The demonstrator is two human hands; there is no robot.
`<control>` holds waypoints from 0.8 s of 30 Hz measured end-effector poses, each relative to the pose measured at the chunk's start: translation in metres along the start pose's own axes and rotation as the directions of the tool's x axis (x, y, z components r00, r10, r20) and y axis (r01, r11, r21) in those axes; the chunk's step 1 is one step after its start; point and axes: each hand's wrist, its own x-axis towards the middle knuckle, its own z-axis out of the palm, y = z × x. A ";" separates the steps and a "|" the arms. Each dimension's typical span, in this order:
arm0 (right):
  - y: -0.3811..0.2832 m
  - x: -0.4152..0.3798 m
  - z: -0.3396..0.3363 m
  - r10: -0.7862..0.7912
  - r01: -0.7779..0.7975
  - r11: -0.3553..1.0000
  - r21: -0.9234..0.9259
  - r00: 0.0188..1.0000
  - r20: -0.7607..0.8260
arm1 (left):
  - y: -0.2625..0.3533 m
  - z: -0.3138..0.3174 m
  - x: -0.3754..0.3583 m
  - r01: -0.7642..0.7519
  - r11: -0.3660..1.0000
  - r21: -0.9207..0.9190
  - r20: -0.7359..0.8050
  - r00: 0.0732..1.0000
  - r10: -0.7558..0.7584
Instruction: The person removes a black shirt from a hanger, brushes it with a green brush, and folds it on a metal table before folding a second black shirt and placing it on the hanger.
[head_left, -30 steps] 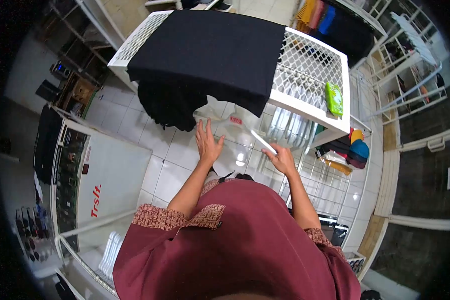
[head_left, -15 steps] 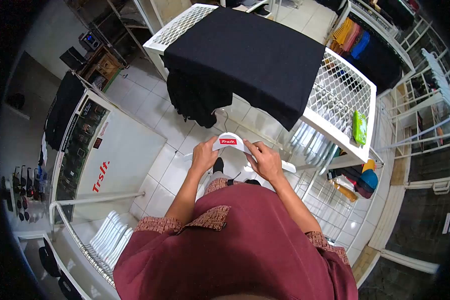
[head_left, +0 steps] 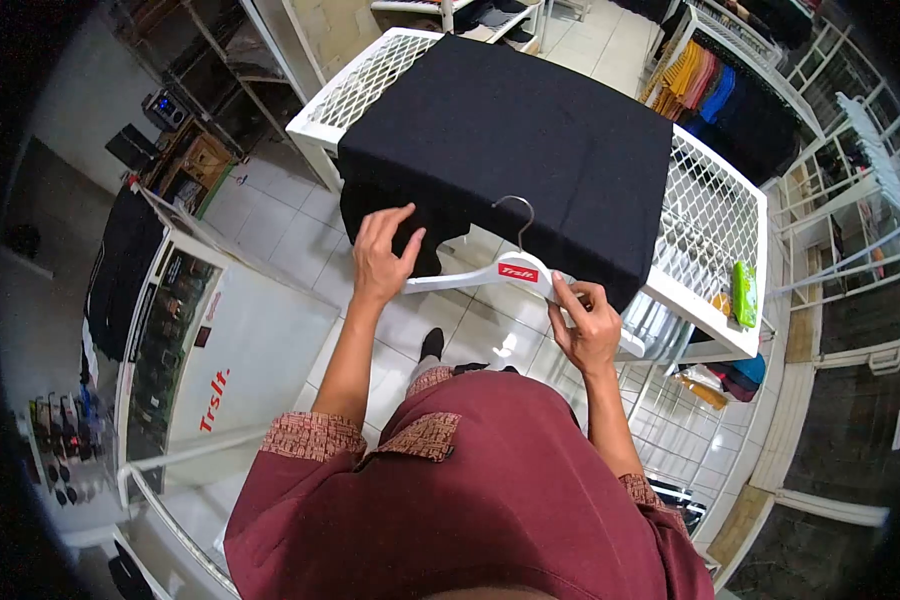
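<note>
A white hanger (head_left: 518,272) with a red label and a metal hook is in front of me, its hook overlapping the black cloth in this view. My right hand (head_left: 587,325) pinches the hanger's right arm between thumb and fingers. Beside the hanger's left arm, my left hand (head_left: 382,255) is open, with fingers apart and nothing held. Black fabric (head_left: 510,130) lies spread over a white mesh-topped table (head_left: 700,318), draping down its near side. More black cloth hangs at the left, just behind my left hand.
A green packet (head_left: 744,295) lies on the table's right end. To the left stands a white display case (head_left: 255,350) with red lettering, near a white rail (head_left: 185,452). Colourful folded clothes (head_left: 695,80) hang at the back right. Tiled floor shows below the table.
The hanger has moved forward and right, towards the cloth, and its hook now shows. My left hand has let go of it and opened. My right hand still holds it.
</note>
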 end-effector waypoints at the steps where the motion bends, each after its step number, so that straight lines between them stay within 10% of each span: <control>1: -0.004 0.005 0.004 0.019 -0.019 1.000 -0.008 1.000 -0.009 | -0.013 -0.001 0.011 -0.026 0.999 0.046 0.011 1.000 0.025; 13: -0.048 0.032 0.057 0.154 -0.163 0.974 -0.156 0.986 -0.070 | -0.114 0.002 0.088 -0.440 0.891 -0.114 0.240 0.858 0.454; 24: -0.089 0.034 0.070 0.109 -0.125 0.929 -0.349 0.992 -0.064 | -0.114 -0.019 0.120 -0.297 0.895 -0.334 0.297 0.867 0.399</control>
